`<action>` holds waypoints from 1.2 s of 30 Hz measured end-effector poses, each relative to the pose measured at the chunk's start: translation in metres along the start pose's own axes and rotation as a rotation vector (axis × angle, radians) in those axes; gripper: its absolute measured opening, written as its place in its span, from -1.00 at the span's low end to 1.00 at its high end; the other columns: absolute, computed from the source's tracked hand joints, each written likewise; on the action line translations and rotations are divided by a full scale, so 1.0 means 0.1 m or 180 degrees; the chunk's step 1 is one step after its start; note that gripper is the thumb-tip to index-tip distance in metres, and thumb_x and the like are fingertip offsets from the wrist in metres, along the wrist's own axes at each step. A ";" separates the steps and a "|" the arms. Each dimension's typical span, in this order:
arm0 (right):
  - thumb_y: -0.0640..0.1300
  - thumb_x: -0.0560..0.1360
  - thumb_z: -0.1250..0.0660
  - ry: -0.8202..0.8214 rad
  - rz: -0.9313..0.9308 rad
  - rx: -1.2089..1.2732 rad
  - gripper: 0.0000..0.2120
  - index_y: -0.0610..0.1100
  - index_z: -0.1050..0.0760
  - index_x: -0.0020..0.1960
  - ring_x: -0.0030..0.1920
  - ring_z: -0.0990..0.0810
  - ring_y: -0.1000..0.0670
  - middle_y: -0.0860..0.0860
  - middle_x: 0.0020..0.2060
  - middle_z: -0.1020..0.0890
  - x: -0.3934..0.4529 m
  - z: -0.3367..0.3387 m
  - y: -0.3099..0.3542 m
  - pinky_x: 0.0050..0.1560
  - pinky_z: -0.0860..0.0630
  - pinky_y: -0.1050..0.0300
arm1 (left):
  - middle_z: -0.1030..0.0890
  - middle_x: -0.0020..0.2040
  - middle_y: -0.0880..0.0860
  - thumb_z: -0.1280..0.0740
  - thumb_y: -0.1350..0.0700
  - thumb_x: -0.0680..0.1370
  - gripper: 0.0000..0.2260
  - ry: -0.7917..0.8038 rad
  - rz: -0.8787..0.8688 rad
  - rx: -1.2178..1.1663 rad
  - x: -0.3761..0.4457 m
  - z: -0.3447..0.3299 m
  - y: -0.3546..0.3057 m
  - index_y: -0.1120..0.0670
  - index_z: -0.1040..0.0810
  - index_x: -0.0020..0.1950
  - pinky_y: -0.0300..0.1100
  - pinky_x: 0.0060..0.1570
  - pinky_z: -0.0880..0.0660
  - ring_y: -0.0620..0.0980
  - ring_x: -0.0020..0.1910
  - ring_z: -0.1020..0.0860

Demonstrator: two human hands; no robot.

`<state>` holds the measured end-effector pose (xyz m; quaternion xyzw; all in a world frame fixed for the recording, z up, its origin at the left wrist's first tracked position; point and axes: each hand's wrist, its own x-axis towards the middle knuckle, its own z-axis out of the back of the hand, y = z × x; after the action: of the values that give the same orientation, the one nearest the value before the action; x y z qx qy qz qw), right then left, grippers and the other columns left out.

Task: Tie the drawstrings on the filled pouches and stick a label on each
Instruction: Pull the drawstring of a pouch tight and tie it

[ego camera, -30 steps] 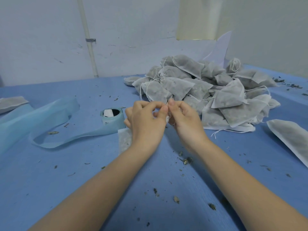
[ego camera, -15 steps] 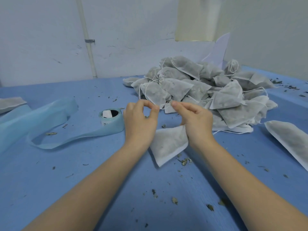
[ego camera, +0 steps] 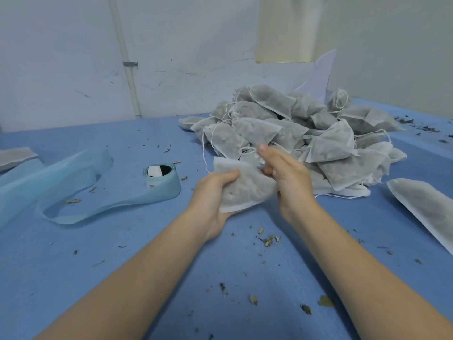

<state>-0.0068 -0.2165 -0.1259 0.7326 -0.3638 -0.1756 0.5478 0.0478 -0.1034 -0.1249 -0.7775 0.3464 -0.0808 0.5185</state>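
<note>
Left hand [ego camera: 213,192] grips pouch [ego camera: 242,190]; right hand [ego camera: 286,177] fingers straight, holding nothing certain. No label visible; pile [ego camera: 306,133] waits.

1 head-worn camera looks forward and down, close over the table [ego camera: 73,266].

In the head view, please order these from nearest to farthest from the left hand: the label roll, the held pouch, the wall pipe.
1. Held pouch: gripped by the left hand.
2. Label roll: on the table, to its left.
3. Wall pipe: far back, on the wall.
</note>
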 end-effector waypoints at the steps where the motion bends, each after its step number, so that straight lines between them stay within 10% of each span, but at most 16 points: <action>1: -0.09 0.37 -0.51 0.0218 0.0062 -0.0179 -0.95 -0.01 -0.68 -0.27 -0.35 -0.55 0.16 0.16 -0.42 -0.61 -0.02 -0.01 -0.01 -0.17 -0.52 0.29 | -0.65 0.04 0.20 -0.21 0.18 0.57 -0.77 0.0004 0.0004 -0.0059 -0.01 0.01 -0.01 0.23 -0.55 0.14 0.07 0.07 -0.54 0.15 0.03 -0.63; 7: -0.07 0.33 -0.55 0.0741 0.0472 -0.1032 -0.91 -0.07 -0.68 -0.28 -0.16 -0.57 0.16 0.01 -0.17 -0.66 -0.06 0.00 -0.05 -0.08 -0.43 0.29 | -0.65 0.06 0.22 -0.22 -0.22 0.50 -0.46 0.0093 -0.0074 -0.0161 -0.01 0.08 -0.05 0.22 -0.56 0.17 0.01 0.07 -0.56 0.15 0.01 -0.64; 15: -0.12 0.36 -0.53 0.0795 0.0757 -0.1282 -0.93 -0.07 -0.67 -0.26 -0.11 -0.59 0.18 0.06 -0.14 -0.65 -0.05 -0.04 -0.11 0.01 -0.47 0.27 | -0.64 -0.02 0.26 -0.24 0.17 0.59 -0.80 -0.0315 -0.0762 0.0802 -0.02 0.14 -0.05 0.28 -0.57 0.04 0.03 0.10 -0.50 0.16 -0.05 -0.61; 20: 0.10 0.52 -0.32 0.0897 0.0233 -0.1080 -0.81 0.04 -0.59 0.04 -0.03 -0.60 0.24 0.18 -0.03 -0.65 -0.01 -0.23 -0.18 -0.01 -0.48 0.36 | -0.62 0.04 0.28 -0.24 0.14 0.60 -0.79 -0.0898 -0.1242 0.0977 -0.04 0.37 -0.22 0.27 -0.57 0.06 0.09 0.15 -0.48 0.19 0.03 -0.60; 23: -0.12 0.62 -0.20 0.1040 -0.0378 -0.0683 -0.73 -0.16 -0.50 0.27 -0.06 -0.63 0.04 -0.05 0.08 -0.63 0.05 -0.42 -0.25 0.03 -0.60 0.15 | -0.62 0.06 0.21 -0.26 0.09 0.59 -0.77 -0.1539 -0.1589 0.1089 -0.01 0.58 -0.45 0.23 -0.56 0.08 0.13 0.17 -0.47 0.20 0.08 -0.58; 27: -0.20 0.50 -0.39 0.1667 0.0090 -0.2338 -0.46 -0.12 -0.34 0.44 0.07 -0.60 0.04 0.01 0.23 -0.55 0.10 -0.62 -0.44 0.30 -0.44 0.03 | -0.60 -0.01 0.06 -0.25 0.04 0.58 -0.84 -0.2238 -0.1775 0.1034 0.02 0.80 -0.71 0.11 -0.53 0.00 -0.02 0.12 -0.49 0.11 0.05 -0.57; 36: -0.04 0.33 -0.56 0.2025 0.0285 -0.2851 -0.20 0.02 -0.28 0.47 -0.03 -0.45 0.15 0.17 0.08 -0.47 0.15 -1.07 -0.54 -0.21 -0.34 0.42 | -0.58 0.06 0.09 -0.26 0.03 0.58 -0.82 -0.2344 -0.1414 0.0748 0.11 1.04 -0.88 0.15 -0.48 0.03 -0.05 0.11 -0.49 0.11 0.05 -0.55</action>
<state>0.0925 -0.1479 -0.1377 0.4287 -0.1009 -0.0597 0.8958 0.1462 -0.0124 -0.0986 -0.7458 -0.0482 0.0533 0.6622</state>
